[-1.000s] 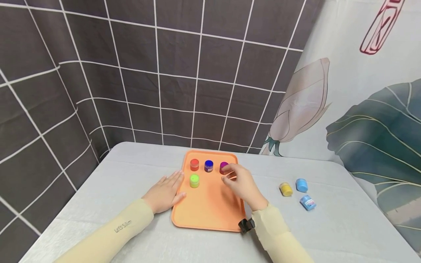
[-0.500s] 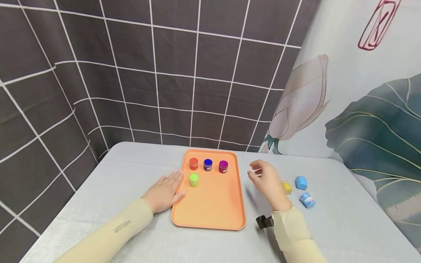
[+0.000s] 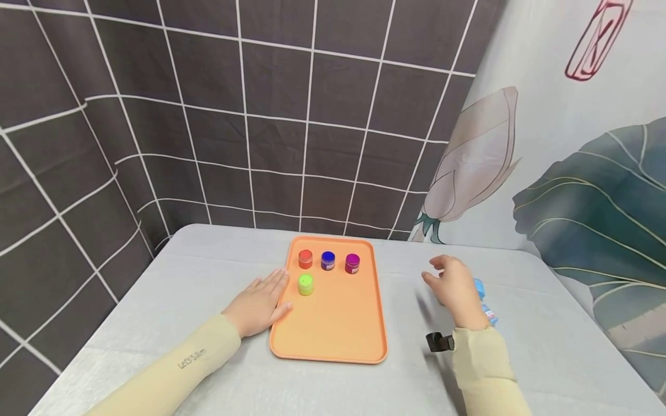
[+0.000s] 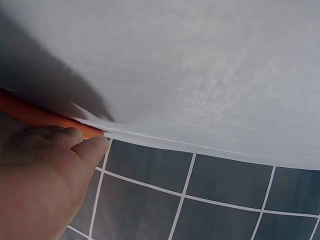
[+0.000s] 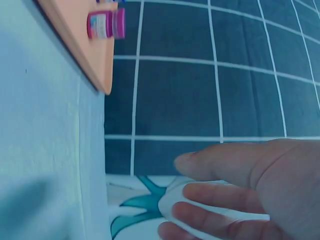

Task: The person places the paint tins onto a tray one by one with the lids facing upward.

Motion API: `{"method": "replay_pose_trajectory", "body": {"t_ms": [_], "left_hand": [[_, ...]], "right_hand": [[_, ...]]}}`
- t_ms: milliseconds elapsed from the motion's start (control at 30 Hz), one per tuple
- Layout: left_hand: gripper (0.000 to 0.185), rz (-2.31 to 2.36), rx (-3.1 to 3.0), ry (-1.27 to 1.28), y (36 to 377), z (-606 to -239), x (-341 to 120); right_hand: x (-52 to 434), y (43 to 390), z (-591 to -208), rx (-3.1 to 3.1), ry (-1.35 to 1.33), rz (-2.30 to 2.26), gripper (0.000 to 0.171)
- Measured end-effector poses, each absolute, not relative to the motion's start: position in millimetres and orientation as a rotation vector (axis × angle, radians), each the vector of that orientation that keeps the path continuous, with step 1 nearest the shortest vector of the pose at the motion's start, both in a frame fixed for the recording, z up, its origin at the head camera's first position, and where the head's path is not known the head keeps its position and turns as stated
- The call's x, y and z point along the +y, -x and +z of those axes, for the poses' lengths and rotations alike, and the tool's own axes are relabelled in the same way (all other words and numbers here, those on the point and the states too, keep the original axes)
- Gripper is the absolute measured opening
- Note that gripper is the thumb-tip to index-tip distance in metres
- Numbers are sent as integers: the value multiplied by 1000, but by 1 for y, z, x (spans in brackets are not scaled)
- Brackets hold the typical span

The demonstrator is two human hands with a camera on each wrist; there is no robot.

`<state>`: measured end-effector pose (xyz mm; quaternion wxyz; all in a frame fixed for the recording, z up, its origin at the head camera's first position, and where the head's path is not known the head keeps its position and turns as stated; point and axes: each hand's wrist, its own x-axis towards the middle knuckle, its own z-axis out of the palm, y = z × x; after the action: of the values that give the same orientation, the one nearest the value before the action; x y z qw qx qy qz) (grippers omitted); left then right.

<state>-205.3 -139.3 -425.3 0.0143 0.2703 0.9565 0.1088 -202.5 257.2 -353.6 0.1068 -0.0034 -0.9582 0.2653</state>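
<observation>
An orange tray (image 3: 333, 329) carries several small paint jars: a red jar (image 3: 305, 259), a dark blue jar (image 3: 328, 260) and a purple jar (image 3: 352, 263) in a row at the back, with a lime green jar (image 3: 306, 284) in front of the red one. My left hand (image 3: 258, 304) rests flat at the tray's left edge, fingers straight. Right of the tray, my right hand (image 3: 458, 290) hovers above the table, holding nothing, its fingers loosely bent and apart. Behind it, two light blue jars (image 3: 479, 287) show partly; the yellow jar is hidden from view.
A grey-white cloth covers the table (image 3: 406, 381). Dark tiled-pattern fabric (image 3: 270, 144) hangs behind and to the left. At the right hangs a white curtain (image 3: 551, 115) with a printed bud and leaf. A black wrist device (image 3: 439, 342) sits on my right wrist.
My right hand has left the purple jar and moved right, off the tray, over the loose jars, covering the yellow one. The left hand has stayed at the tray's edge.
</observation>
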Motion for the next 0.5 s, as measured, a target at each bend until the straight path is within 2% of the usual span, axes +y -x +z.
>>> {"method": "replay_pose_trajectory", "body": {"t_ms": [500], "left_hand": [[69, 367, 2987, -861, 205, -426, -140]], "right_hand": [[288, 203, -358, -2969, 256, 769, 42]]}}
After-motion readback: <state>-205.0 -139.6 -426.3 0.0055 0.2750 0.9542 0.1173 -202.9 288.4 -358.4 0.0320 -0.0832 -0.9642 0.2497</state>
